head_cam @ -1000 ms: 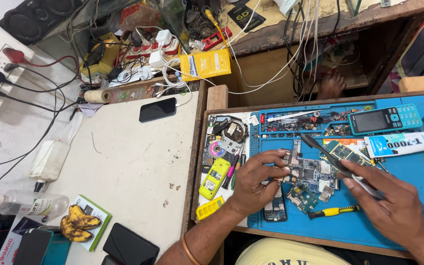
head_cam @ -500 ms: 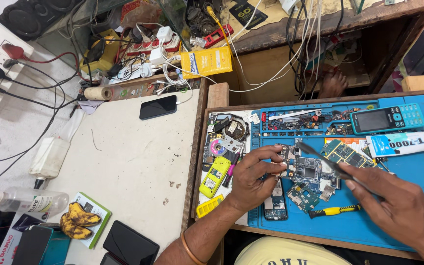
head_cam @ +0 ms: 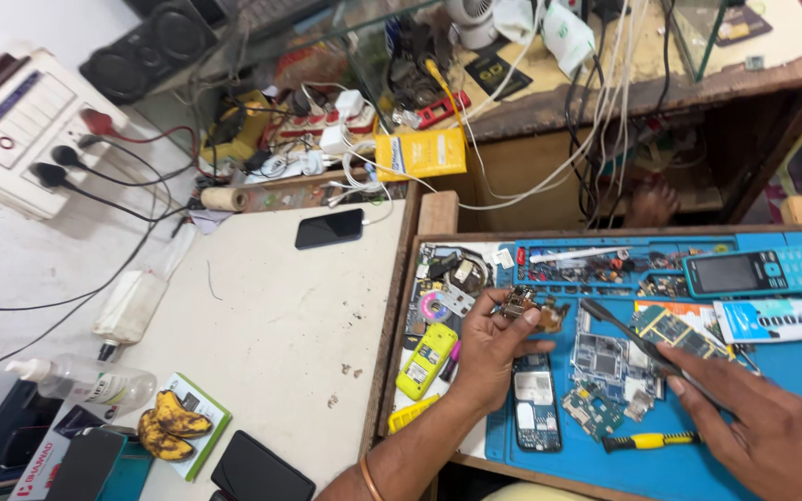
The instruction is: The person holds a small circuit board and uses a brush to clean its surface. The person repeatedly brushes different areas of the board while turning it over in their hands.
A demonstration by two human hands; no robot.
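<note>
My left hand (head_cam: 492, 348) holds a small brown circuit board (head_cam: 533, 306) lifted above the blue work mat (head_cam: 791, 371). My right hand (head_cam: 761, 427) grips dark tweezers (head_cam: 628, 334), whose tip points toward that board. Below the board lie a stripped phone frame (head_cam: 536, 404) and several loose green circuit boards (head_cam: 605, 371). A yellow-handled screwdriver (head_cam: 650, 442) lies on the mat near my right hand.
A yellow phone (head_cam: 426, 360) and small parts lie left of the mat. A teal keypad phone (head_cam: 754, 272) and a glue tube (head_cam: 780, 320) sit at the right. On the white table: black phones (head_cam: 329, 228) (head_cam: 262, 478), a banana peel (head_cam: 167, 425), bottles, cables and a power strip (head_cam: 20, 130).
My left hand has picked the small board up off the pile and raised it. The right hand with the tweezers has shifted a little toward it. The view has tilted slightly.
</note>
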